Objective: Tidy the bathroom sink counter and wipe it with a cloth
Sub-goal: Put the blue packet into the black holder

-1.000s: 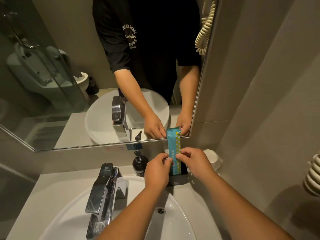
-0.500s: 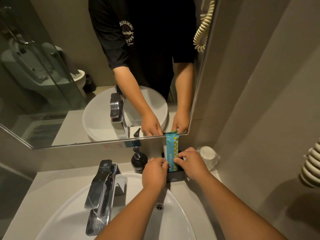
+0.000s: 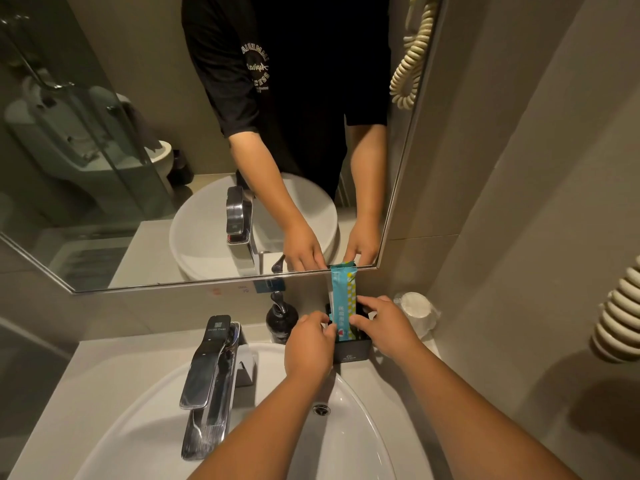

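A tall blue and yellow packet (image 3: 343, 299) stands upright in a small black box (image 3: 351, 351) at the back of the grey counter (image 3: 114, 358), against the wall under the mirror. My left hand (image 3: 308, 344) pinches the packet's lower left edge. My right hand (image 3: 379, 323) grips its right side, fingers over the box's rim. The packet's bottom is hidden inside the box. No cloth is in view.
A black pump bottle (image 3: 280, 318) stands just left of the box. Wrapped white cups (image 3: 417, 310) sit to its right by the side wall. A chrome tap (image 3: 211, 379) rises over the white basin (image 3: 349, 445). A coiled cord (image 3: 620, 313) hangs at the right edge.
The packet has been lowered deeper into the black box, and both hands have followed it down toward the box's rim.
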Demonstrator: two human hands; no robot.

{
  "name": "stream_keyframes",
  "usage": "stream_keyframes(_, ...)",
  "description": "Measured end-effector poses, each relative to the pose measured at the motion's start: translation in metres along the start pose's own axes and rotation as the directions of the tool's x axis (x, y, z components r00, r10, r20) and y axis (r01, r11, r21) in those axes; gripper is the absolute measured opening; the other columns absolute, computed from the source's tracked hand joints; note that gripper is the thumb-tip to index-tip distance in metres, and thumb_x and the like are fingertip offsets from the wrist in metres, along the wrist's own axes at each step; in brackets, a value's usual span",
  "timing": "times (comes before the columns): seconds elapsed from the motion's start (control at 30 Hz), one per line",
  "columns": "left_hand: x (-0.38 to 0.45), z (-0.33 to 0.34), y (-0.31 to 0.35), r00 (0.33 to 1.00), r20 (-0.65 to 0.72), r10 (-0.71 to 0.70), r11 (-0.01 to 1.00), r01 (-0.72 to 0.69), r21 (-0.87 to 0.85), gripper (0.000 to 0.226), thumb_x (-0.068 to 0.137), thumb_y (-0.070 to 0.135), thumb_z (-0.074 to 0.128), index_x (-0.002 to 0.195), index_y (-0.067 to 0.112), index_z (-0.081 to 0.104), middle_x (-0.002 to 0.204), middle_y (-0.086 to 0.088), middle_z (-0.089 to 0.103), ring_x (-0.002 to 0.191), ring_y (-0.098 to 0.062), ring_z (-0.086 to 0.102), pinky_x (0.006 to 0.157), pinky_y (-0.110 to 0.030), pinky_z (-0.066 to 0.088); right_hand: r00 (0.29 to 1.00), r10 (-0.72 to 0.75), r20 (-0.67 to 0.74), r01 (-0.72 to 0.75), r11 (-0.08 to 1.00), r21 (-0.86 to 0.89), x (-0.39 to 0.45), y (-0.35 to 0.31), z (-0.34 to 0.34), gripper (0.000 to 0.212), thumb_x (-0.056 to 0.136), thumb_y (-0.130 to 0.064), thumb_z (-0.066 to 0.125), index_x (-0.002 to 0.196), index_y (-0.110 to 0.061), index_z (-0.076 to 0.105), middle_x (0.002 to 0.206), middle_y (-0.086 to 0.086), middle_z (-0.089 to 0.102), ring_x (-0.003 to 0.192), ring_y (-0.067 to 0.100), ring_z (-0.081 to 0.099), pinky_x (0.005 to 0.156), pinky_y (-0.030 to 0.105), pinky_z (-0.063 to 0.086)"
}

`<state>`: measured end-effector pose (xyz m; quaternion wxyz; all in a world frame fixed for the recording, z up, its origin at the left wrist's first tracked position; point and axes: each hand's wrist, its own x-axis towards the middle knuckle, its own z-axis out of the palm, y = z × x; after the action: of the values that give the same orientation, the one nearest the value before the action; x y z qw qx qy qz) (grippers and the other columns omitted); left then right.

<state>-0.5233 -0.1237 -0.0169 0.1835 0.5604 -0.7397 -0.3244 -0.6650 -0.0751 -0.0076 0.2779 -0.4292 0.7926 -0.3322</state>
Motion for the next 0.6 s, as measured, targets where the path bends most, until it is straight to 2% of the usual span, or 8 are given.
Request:
stream_keyframes(0.07,-0.001,-0.001,-0.001,1.0,0.001,0.009,1.0,-0.009,0.009,0.019,0.092,0.032,0.056,0.104,0.019,0.064,0.099,-0.003,0.061,0.081,-0.018,0.059,0.069,-0.032,0.05,1.0,0.012,-0.017,-0.012,1.0,0.001,-0.003,0.001,-0.001,0.051,0.085,-0.029,0.069,0.133,-0.02,0.055,0.118,0.004,0.055,0.103,0.016,0.057,0.088,0.027,0.049)
stream_keyframes(0.2,-0.006,-0.002,0.0,0.999,0.002,0.032,0.999,-0.032,0.042,0.02,0.093,0.033,0.054,0.105,0.02,0.063,0.102,-0.002,0.061,0.083,-0.018,0.06,0.073,-0.036,0.053,0.998,0.0,-0.056,-0.001,1.0,-0.028,-0.011,0.002,-0.005,0.051,0.086,-0.029,0.068,0.134,-0.017,0.053,0.124,0.003,0.056,0.093,0.014,0.056,0.083,0.027,0.047)
stream_keyframes(0.33,-0.016,-0.01,0.006,0.994,0.003,0.114,0.981,-0.113,0.156,0.023,0.094,0.035,0.049,0.106,0.021,0.062,0.104,-0.001,0.061,0.089,-0.019,0.06,0.076,-0.038,0.054,0.994,-0.044,-0.1,0.025,0.982,-0.189,-0.022,-0.001,-0.013,0.045,0.089,-0.036,0.061,0.13,-0.018,0.055,0.127,0.004,0.057,0.11,0.021,0.057,0.089,0.034,0.05)
stream_keyframes(0.4,-0.023,-0.018,0.011,0.976,0.004,0.22,0.937,-0.212,0.279,0.024,0.094,0.036,0.046,0.104,0.02,0.061,0.102,-0.003,0.062,0.092,-0.021,0.058,0.078,-0.039,0.051,0.99,-0.082,-0.115,0.04,0.944,-0.328,-0.033,-0.007,-0.019,0.042,0.091,-0.038,0.055,0.128,-0.019,0.056,0.128,0.004,0.058,0.116,0.023,0.053,0.092,0.036,0.048)
stream_keyframes(0.47,-0.035,-0.027,0.013,0.951,0.06,0.303,0.866,-0.301,0.4,0.026,0.094,0.036,0.043,0.107,0.021,0.058,0.106,-0.003,0.061,0.096,-0.022,0.055,0.082,-0.038,0.048,0.989,-0.12,-0.092,0.067,0.891,-0.448,-0.05,-0.012,-0.024,0.04,0.092,-0.039,0.05,0.127,-0.02,0.056,0.128,0.004,0.058,0.119,0.025,0.05,0.097,0.037,0.044)
stream_keyframes(0.6,-0.081,-0.049,-0.004,0.913,0.208,0.351,0.759,-0.408,0.507,0.034,0.092,0.039,0.037,0.116,0.021,0.053,0.114,-0.001,0.06,0.106,-0.022,0.052,0.09,-0.034,0.041,0.987,-0.155,0.035,0.148,0.817,-0.557,-0.1,-0.018,-0.02,0.045,0.092,-0.044,0.044,0.131,-0.021,0.05,0.134,0.002,0.054,0.125,0.023,0.045,0.104,0.036,0.035)
